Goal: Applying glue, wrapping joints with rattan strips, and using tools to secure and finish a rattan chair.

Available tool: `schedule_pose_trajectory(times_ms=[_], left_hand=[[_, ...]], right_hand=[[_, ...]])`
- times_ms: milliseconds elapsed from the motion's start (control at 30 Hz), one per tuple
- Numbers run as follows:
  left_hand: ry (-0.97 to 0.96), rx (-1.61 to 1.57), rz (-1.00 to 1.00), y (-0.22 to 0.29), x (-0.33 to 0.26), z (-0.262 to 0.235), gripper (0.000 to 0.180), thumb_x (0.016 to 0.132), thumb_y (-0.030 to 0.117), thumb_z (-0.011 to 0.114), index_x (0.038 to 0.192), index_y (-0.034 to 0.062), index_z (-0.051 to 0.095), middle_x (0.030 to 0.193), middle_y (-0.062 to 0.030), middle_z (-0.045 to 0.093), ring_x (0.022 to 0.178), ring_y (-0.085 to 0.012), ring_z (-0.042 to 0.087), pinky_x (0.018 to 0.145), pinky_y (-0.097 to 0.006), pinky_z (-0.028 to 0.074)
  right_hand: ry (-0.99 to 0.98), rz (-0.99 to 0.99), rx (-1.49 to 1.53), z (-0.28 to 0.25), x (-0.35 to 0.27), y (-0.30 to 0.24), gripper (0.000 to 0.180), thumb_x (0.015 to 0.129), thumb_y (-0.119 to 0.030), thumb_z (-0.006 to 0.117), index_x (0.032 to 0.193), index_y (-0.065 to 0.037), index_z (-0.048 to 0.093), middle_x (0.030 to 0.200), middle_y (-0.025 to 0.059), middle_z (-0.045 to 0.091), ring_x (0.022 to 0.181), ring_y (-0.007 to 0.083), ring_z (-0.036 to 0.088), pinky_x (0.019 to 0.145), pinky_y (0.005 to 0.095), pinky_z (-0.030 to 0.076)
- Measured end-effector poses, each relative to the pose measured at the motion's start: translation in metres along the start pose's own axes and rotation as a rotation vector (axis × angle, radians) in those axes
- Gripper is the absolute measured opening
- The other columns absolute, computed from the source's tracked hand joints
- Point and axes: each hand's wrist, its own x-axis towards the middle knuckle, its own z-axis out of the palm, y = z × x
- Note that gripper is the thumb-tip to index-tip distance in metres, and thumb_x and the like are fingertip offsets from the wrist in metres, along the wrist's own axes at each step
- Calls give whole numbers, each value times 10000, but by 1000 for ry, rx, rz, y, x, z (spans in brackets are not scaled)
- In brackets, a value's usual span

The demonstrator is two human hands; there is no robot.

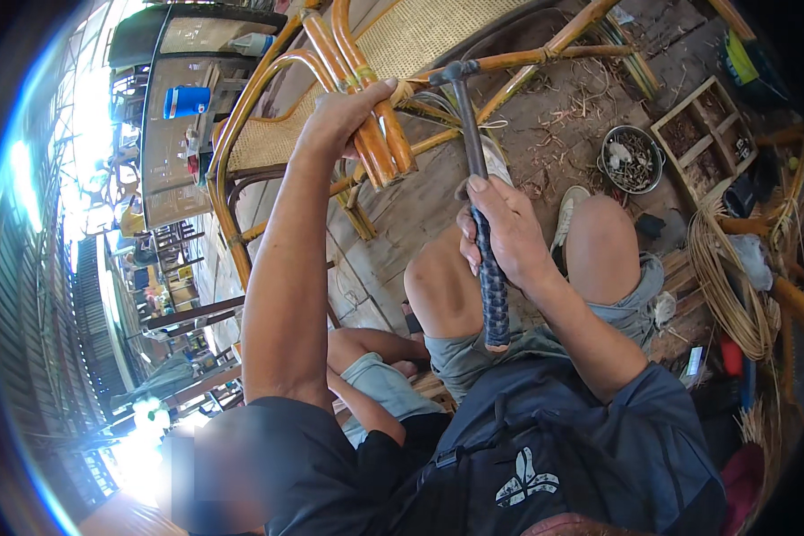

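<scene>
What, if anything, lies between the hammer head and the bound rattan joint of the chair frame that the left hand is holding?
Nothing visible does. The hammer, gripped by the right hand, has its head right beside the binding on the rattan chair frame. The left hand grips the bundled canes just left of that spot, close by but not in between.

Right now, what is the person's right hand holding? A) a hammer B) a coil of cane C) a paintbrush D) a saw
A: the right hand grips a hammer by its dark wrapped handle, head raised near the rattan chair frame that the left hand steadies.
</scene>
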Motion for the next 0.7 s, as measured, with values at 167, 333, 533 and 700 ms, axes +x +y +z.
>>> schedule_pose_trajectory(times_ms=[167, 333, 533, 700], left_hand=[[-26, 29, -3, 7, -2, 2, 513, 731, 477, 642, 855, -18, 596, 685, -72, 603, 527, -151, 600, 480, -312, 524], [39, 59, -17, 10, -2, 3, 454, 752, 458, 632, 809, 9, 601, 641, -55, 594, 478, -139, 569, 435, -290, 491], [69, 61, -31, 9, 0, 5, 449, 749, 445, 634, 833, 5, 602, 675, -55, 597, 514, -138, 575, 460, -291, 489], [65, 41, -1, 6, -4, 1, 448, 752, 433, 632, 858, -1, 595, 683, -56, 596, 536, -143, 584, 479, -292, 493]], right_hand=[[16, 6, -8, 0, 1, 2, 282, 925, -346, 434, 833, -81, 411, 604, 29, 442, 387, 100, 451, 330, 229, 375], [-16, 15, -60, 1, 5, 7, 302, 923, -353, 437, 810, -74, 416, 595, 27, 452, 386, 87, 449, 327, 224, 362], [74, -77, 49, 1, 6, 7, 318, 919, -367, 445, 808, -70, 419, 593, 27, 453, 388, 88, 451, 328, 220, 356], [-28, 53, 16, 4, 6, 8, 324, 916, -374, 451, 837, -60, 432, 598, 29, 456, 386, 89, 443, 327, 216, 349]])
